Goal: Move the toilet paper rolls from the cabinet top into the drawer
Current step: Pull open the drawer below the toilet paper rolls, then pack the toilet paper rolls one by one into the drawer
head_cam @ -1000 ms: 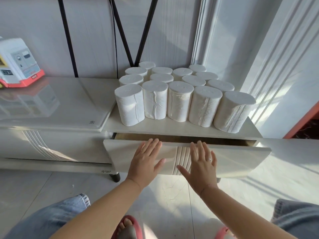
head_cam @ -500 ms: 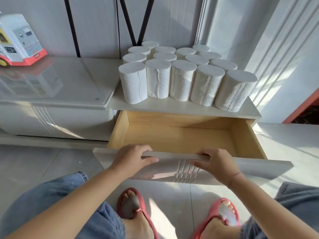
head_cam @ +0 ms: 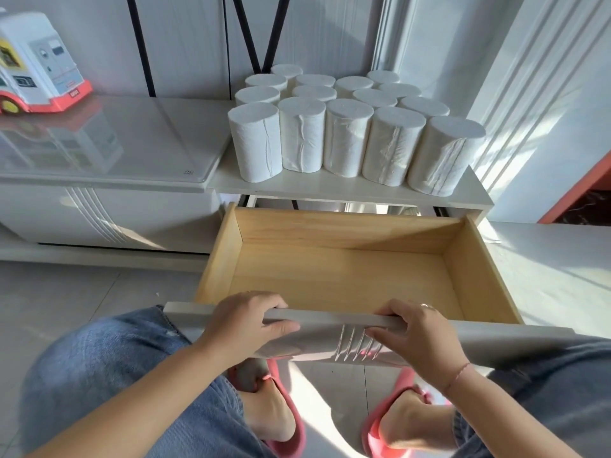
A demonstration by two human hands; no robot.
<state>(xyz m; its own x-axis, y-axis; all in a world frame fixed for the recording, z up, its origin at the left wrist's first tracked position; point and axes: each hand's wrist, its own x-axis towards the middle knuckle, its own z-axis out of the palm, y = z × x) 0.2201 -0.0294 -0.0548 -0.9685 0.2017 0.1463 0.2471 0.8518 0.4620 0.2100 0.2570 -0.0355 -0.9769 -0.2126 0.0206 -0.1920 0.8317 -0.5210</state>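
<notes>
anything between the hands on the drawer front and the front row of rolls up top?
Only the open drawer, its wooden floor bare, then the cabinet top's front edge. The head view shows it. Left hand and right hand grip the front panel.

You've got bright daylight from the right: streaks on the wall [head_cam: 542, 127], glare on the glossy cabinet top [head_cam: 109, 143], hard shadow inside the drawer [head_cam: 347, 239]. Wide-angle bending at edges; focus sharp.
</notes>
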